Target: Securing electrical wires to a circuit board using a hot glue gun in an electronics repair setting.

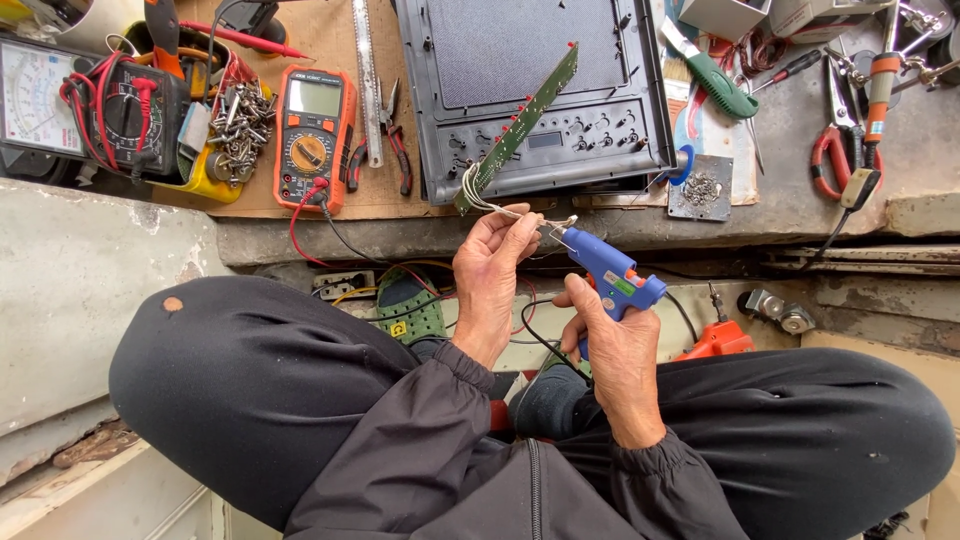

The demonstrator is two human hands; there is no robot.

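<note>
My left hand (490,275) pinches thin white wires (480,200) that run up to a long green circuit board (520,128). The board leans across a dark grey plastic panel (480,60) on the bench. My right hand (615,355) grips a blue hot glue gun (612,275). Its metal nozzle points left, right at the fingertips of my left hand and the wires. A black cord hangs down from the gun between my knees.
An orange multimeter (312,135) with red and black leads lies left of the panel. Beside it are a yellow tub of screws (238,130), an analog meter (40,100), pliers (395,150) and a steel ruler (366,80). Screwdrivers, red-handled cutters (835,150) and a soldering iron lie at right.
</note>
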